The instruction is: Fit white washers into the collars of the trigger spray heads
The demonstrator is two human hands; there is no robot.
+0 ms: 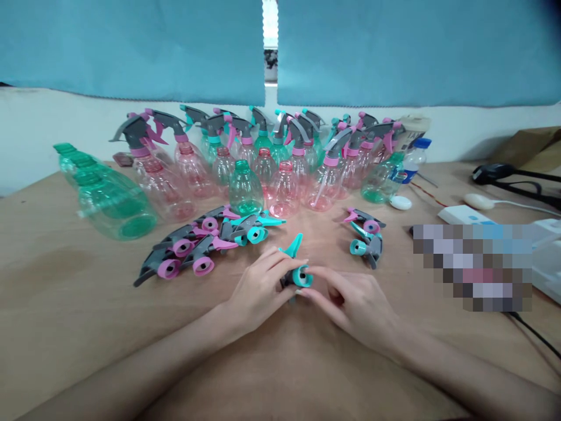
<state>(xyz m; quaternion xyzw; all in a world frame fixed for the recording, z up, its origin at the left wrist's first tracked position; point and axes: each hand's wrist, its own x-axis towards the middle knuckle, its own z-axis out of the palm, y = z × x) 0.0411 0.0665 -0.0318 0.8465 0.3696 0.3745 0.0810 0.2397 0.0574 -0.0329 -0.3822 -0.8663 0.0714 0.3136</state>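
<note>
My left hand (pixel 259 287) and my right hand (pixel 350 301) meet at the table's middle, both closed around one grey spray head (pixel 298 270) with a teal collar and teal trigger. The trigger points up and away from me. To the left lies a heap of loose spray heads (pixel 205 242), pink and teal. Two more loose spray heads (pixel 367 234) lie to the right. Behind them stand pink and green plastic bottles (pixel 263 169), most with spray heads fitted, a few open-necked.
Stacked green bottles (pixel 109 196) lie on their sides at the far left. A water bottle (pixel 407 166), a white oval object (pixel 400 202), white boxes (pixel 467 215), cables (pixel 521 181) and a blurred patch sit at right. Teal curtains (pixel 131 47) hang behind the wooden table (pixel 65 292).
</note>
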